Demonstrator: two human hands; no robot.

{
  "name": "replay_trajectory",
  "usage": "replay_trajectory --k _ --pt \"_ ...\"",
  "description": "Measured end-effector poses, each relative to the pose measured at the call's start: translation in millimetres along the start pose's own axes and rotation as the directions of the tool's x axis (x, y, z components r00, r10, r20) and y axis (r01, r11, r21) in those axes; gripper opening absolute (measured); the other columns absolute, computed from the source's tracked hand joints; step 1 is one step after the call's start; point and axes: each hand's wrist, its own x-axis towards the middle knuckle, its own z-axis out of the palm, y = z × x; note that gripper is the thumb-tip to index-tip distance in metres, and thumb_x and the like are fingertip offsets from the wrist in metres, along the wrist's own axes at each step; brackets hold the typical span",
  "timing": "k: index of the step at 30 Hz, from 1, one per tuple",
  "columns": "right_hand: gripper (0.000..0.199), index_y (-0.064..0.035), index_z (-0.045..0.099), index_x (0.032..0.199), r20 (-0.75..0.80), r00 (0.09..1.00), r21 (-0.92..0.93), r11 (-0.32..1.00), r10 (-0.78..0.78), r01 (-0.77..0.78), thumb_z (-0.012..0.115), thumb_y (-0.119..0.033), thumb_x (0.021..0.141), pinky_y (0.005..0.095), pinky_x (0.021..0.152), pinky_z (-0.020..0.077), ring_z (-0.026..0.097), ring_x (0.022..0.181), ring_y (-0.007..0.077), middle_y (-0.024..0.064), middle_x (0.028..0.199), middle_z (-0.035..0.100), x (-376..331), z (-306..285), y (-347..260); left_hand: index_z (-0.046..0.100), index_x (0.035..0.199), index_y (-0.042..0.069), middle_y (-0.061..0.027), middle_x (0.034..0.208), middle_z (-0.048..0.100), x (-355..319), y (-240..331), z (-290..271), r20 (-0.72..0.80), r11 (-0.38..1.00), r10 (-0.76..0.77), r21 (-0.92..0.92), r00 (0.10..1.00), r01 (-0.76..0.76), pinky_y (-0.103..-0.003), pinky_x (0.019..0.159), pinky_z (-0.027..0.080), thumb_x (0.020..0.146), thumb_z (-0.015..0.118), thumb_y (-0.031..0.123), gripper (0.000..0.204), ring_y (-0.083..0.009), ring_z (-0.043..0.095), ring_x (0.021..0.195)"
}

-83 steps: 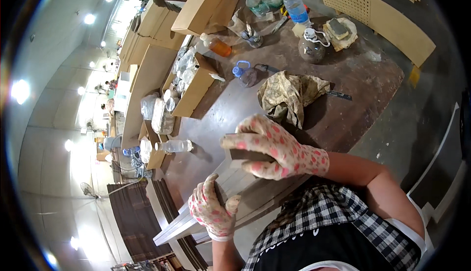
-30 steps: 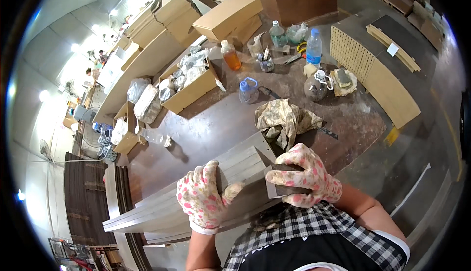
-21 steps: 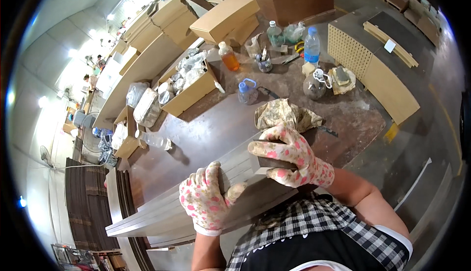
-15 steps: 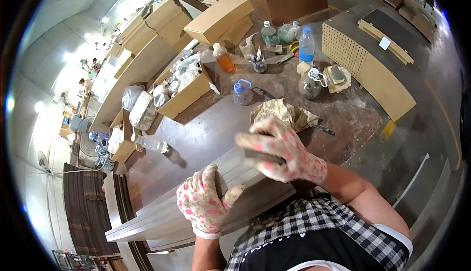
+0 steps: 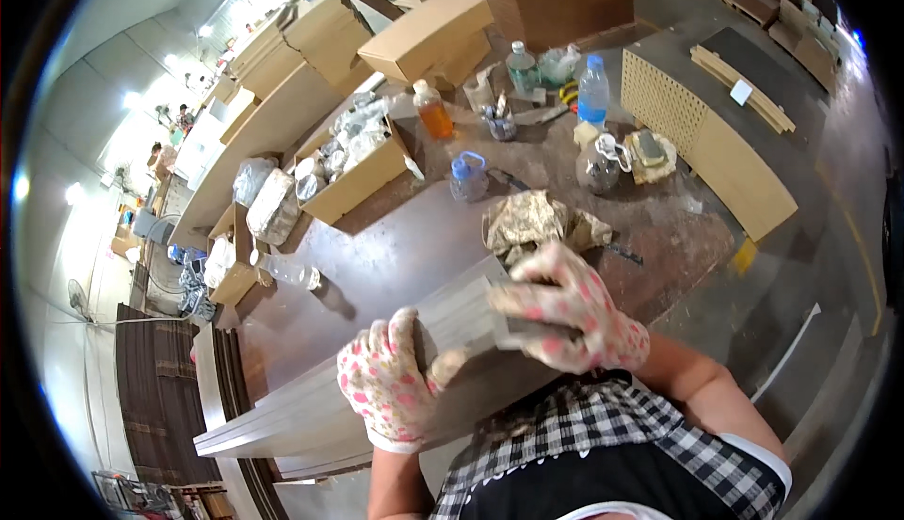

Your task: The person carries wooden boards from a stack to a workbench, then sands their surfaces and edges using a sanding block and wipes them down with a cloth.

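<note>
A long grey wood-grain board (image 5: 466,304), seemingly one of several laid together, slants across in front of me over the table's near edge. My left hand (image 5: 391,379), in a white glove with pink spots, is closed on the board, its thumb on the near side. My right hand (image 5: 584,318), gloved alike, is closed around a small flat dark block (image 5: 556,330), which looks like a sanding block. It sits at the board's right end; motion blur hides whether the block touches the wood. A crumpled stained cloth (image 5: 537,222) lies just beyond my right hand.
On the brown table (image 5: 405,228) stand a blue-capped water bottle (image 5: 593,92), an orange-liquid bottle (image 5: 433,113), a small handled jug (image 5: 467,179) and a round jar (image 5: 599,164). An open carton (image 5: 353,181) of wrapped items is at left. A perforated panel (image 5: 669,106) stands at right.
My right hand has moved right and slightly down toward me with the block. My left hand stays nearly in place on the board.
</note>
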Motion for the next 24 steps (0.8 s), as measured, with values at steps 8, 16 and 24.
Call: replay_trajectory --k 8,16,24 --pt "0.034 -0.0148 0.062 0.106 0.101 0.995 -0.027 1.000 -0.013 0.016 0.070 -0.024 0.074 0.0305 0.056 0.0446 0.052 0.080 0.0203 0.0079 0.113 0.056 -2 -9 -6 0.060 0.099 0.011 -0.0063 0.077 0.056 -3 0 2 0.003 1.000 -0.021 -0.002 1.000 0.021 -0.038 0.068 0.039 0.078 0.042 0.071 0.066 -0.0266 0.055 0.071" --pt "0.025 -0.0100 0.060 0.089 -0.170 0.923 -0.251 0.920 -0.347 0.300 0.073 -0.009 0.068 0.0333 0.056 0.0467 0.054 0.084 0.0255 0.0102 0.117 0.055 8 25 25 0.060 0.100 0.009 -0.0066 0.077 0.056 0 -3 8 -0.048 0.999 0.034 0.028 0.998 -0.033 -0.038 0.067 0.039 0.079 0.044 0.070 0.066 -0.0258 0.055 0.072" --pt "0.046 -0.0091 0.056 0.121 -0.051 0.919 -0.171 0.903 0.392 -0.394 0.063 -0.026 0.078 0.0394 0.081 0.0463 0.054 0.095 0.0268 0.0099 0.105 0.057 -97 -32 33 0.060 0.100 0.008 -0.0075 0.078 0.056 8 1 4 0.002 1.000 0.007 -0.024 1.000 -0.007 -0.037 0.068 0.039 0.078 0.045 0.069 0.065 -0.0268 0.054 0.072"
